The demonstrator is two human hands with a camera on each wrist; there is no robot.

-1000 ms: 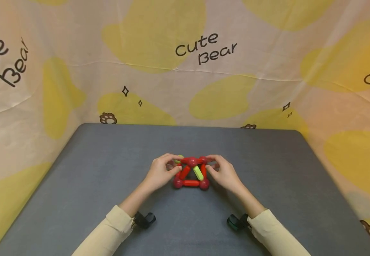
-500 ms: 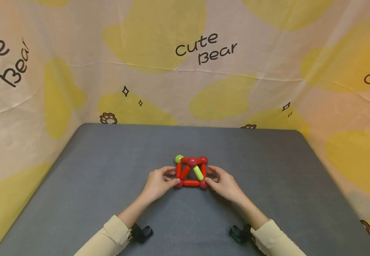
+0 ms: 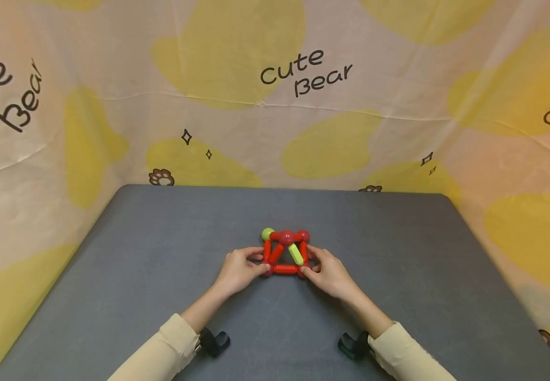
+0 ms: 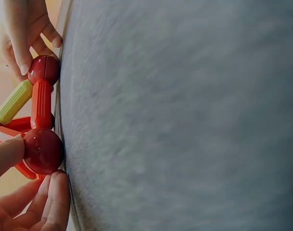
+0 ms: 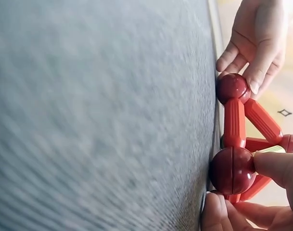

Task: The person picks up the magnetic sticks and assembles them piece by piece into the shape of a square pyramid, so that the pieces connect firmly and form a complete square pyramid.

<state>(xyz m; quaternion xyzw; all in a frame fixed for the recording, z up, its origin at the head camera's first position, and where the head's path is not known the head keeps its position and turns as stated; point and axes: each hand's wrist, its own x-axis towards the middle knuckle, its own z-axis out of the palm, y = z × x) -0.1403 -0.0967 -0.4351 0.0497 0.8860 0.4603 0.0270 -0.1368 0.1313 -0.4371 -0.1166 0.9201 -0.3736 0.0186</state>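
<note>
A frame of magnetic balls and rods stands on the grey table. Along its front runs a red rod [image 3: 285, 270] between two dark red balls. My left hand [image 3: 239, 271] pinches the left front ball [image 4: 43, 153] between thumb and fingers, the thumb on its upper side. At the other end, my right hand [image 3: 332, 272] grips the right front ball [image 5: 232, 171] likewise. Higher up are a red ball [image 3: 286, 237], a green ball [image 3: 268, 234] at the back left, and another red ball [image 3: 303, 236] at the back right. A green rod [image 3: 296, 254] slants down to the right front ball.
The grey tabletop [image 3: 284, 328] stretches around the frame on every side. Behind and beside it hangs a patterned cloth [image 3: 237, 63] lettered "Cute Bear". Each wrist wears a black camera mount, such as the left mount [image 3: 214, 343].
Both hands have come down from the frame's upper part to its two front balls and now grip them. Over the last half second the frame has shifted slightly away and to the right.
</note>
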